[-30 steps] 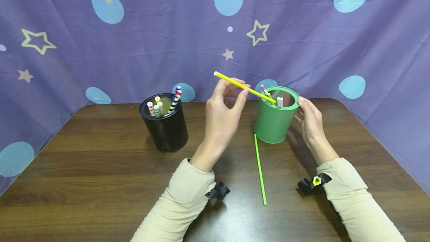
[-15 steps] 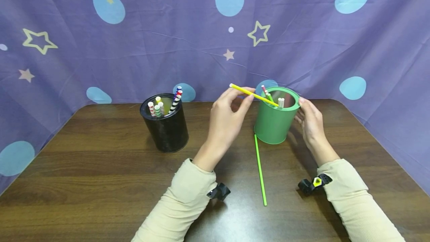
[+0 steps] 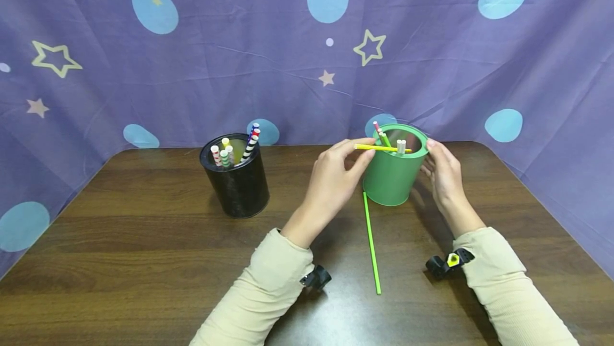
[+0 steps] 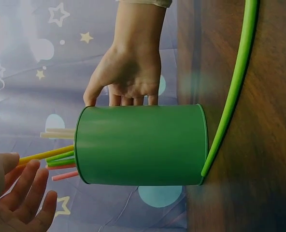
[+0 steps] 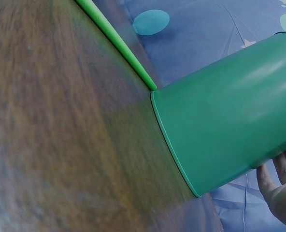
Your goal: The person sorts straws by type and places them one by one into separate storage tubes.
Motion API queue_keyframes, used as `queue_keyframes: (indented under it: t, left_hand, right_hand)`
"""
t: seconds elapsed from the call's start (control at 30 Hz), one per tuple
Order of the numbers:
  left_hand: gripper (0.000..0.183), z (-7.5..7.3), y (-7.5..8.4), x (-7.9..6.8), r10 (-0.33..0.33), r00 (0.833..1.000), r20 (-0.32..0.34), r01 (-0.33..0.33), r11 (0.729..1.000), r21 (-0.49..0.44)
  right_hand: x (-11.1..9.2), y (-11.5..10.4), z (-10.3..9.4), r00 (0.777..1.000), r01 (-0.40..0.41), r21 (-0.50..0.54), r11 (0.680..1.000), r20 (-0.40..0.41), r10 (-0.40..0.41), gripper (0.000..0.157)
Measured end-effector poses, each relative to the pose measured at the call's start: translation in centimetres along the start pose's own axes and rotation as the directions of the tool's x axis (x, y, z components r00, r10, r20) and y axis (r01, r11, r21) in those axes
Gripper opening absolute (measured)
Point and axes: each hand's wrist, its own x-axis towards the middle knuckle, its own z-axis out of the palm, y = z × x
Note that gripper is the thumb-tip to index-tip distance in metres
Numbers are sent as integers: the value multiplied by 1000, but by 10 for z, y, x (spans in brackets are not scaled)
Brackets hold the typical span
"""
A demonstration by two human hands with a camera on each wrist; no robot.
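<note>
My left hand [image 3: 366,150] pinches the near end of a yellow straw [image 3: 384,148]. The straw lies almost level, its far end inside the mouth of a green cup [image 3: 389,180]. The cup stands upright on the table with several other straws in it. My right hand [image 3: 434,159] holds the cup's right side, thumb at the rim. In the left wrist view the yellow straw [image 4: 46,154] meets the left hand [image 4: 17,188] beside the cup [image 4: 140,145], with the right hand [image 4: 126,82] behind. The right wrist view shows the cup [image 5: 230,111] and right hand [image 5: 278,188].
A loose green straw [image 3: 371,244] lies on the brown wooden table [image 3: 144,239], one end touching the green cup's base. To the left stands a black cup [image 3: 238,188] of striped straws [image 3: 249,146]. A purple star-patterned cloth [image 3: 216,58] hangs behind and at the sides.
My left hand has moved right and down toward the green cup. The yellow straw has tipped from a steep slant to nearly level and slid deeper into the cup. The right hand stayed put.
</note>
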Motion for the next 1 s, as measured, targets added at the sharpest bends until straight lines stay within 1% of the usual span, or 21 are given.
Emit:
queue_keyframes:
  t: [0.3, 0.43, 0.63, 0.73, 0.83, 0.93, 1.0]
  left_hand:
    - [25, 2, -2, 0, -10, 1000, 18, 11, 999, -39]
    - [23, 1, -2, -1, -33, 998, 51, 33, 999, 6]
    - [22, 3, -6, -2, -106, 987, 122, 94, 990, 103]
    - [20, 3, -7, -2, -142, 978, 154, 123, 984, 127]
    - [19, 3, -8, -3, -181, 964, 196, 151, 976, 159]
    - [18, 4, -10, -4, -229, 941, 251, 173, 959, 224]
    - [19, 5, -12, -5, -264, 919, 294, 181, 943, 279]
  right_hand:
    - [0, -1, 0, 1000, -3, 10, 1000, 2, 3, 18]
    - [0, -1, 0, 1000, -1, 3, 1000, 1, 1, 18]
    - [1, 0, -1, 1000, -3, 0, 1000, -1, 3, 18]
    - [0, 0, -1, 1000, -1, 4, 1000, -2, 1, 19]
    - [0, 0, 0, 1000, 2, 6, 1000, -2, -2, 19]
    - [0, 0, 0, 1000, -1, 18, 1000, 0, 1, 18]
    - [0, 0, 0, 1000, -3, 20, 1000, 1, 3, 18]
